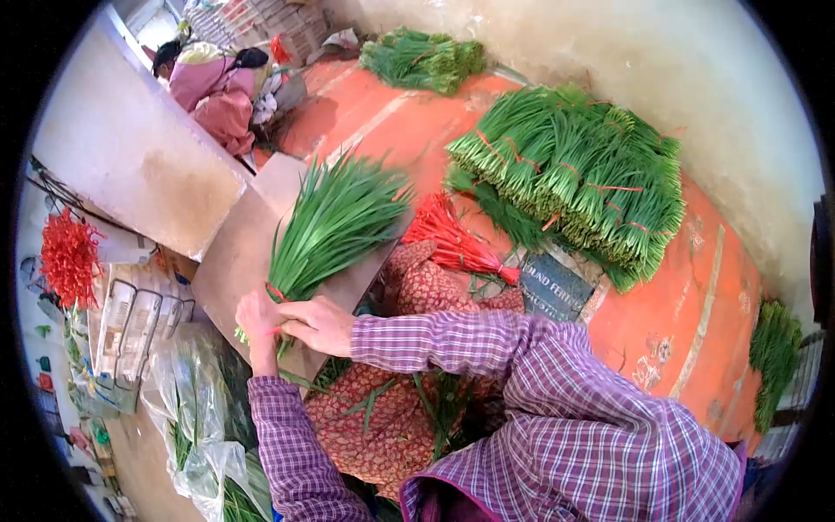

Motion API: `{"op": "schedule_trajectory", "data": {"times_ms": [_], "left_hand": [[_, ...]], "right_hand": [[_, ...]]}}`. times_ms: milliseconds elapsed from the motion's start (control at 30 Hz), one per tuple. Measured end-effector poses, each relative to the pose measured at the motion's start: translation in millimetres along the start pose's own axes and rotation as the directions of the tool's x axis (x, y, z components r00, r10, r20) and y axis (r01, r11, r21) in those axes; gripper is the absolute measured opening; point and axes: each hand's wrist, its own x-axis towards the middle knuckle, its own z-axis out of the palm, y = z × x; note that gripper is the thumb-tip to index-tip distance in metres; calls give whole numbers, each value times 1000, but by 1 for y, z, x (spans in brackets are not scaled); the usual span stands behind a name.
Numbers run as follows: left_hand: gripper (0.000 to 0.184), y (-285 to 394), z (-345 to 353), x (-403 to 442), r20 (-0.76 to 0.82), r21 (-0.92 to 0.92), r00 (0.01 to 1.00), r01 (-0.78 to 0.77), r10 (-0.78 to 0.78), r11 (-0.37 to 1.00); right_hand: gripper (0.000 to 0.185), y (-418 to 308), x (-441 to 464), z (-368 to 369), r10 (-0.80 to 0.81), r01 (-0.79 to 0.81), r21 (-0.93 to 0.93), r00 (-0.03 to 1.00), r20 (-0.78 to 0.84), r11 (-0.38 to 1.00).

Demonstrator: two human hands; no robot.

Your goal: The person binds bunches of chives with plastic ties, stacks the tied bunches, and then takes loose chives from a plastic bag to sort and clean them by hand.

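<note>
Beyond our right fingers spreads the orange sheet, bearing the pile of tied greens, which could slump if knocked. Beneath and past our fingers lies the board; jostled, it might tip. The bunch of greens is in our grip, leaves fanning away from our fingers; a slack hold could let stalks slip out unevenly. The loose red ties lie beyond our right fingers, where a swinging forearm could scatter them. Our left hand wraps the stalk ends; our right hand's fingers, pressed together, seem to pinch the red tie, which might snap or bruise stems if overtightened.
</note>
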Motion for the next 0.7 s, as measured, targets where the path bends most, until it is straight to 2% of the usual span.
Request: {"op": "schedule_trajectory", "data": {"times_ms": [67,100,133,200,233,333,367,400,433,467,500,533,567,600,667,700], "left_hand": [[56,21,-34,-11,85,-68,996,31,-26,997],[65,26,-41,-10,144,-100,987,85,-70,991],[65,27,-42,-11,146,-94,987,86,-71,992],[66,30,-48,-11,101,-143,993,68,-53,987],[66,31,-51,-13,89,-138,995,59,-47,989],[71,35,-51,-11,69,-210,998,11,3,978],[72,35,-51,-10,121,-287,992,55,-20,956],[73,37,-52,-8,180,-359,983,106,-43,927],[67,52,-62,-12,215,-571,976,95,36,815],[67,68,-65,-12,210,-575,977,84,47,814],[65,85,-67,-10,345,-770,930,202,128,604],[64,106,-70,-8,444,-869,862,347,247,352],[66,130,-73,-8,394,-910,860,316,323,270],[68,157,-77,-8,337,-940,855,287,394,183],[90,204,-68,0,303,-946,813,191,497,263],[90,223,-62,2,302,-947,810,192,503,258]], "right_hand": [[17,10,-24,4,18,-18,4,1000,-14,1000],[15,23,-33,7,8,-9,52,999,31,999],[15,33,-36,13,7,-9,58,1000,31,998],[14,42,-34,19,-84,105,214,991,-103,971],[19,43,-34,11,17,-19,184,1000,11,983],[27,38,-35,-17,-73,78,140,997,-35,987],[33,38,-40,-32,-146,141,-54,984,-103,989],[33,37,-48,-50,-152,146,-61,982,-111,987],[50,36,-57,-71,112,-118,-80,991,-76,990],[69,35,-65,-90,371,-374,-106,927,-50,921],[79,38,-71,-107,410,-409,42,912,-19,911],[90,51,-74,-121,441,-436,188,897,17,880],[95,85,-66,-127,498,-484,208,867,-15,850],[93,39,-75,-153,264,-217,480,964,-30,850],[87,27,-84,-175,318,-123,612,922,-220,781],[83,24,-93,-190,361,-113,616,884,-296,780]]}}
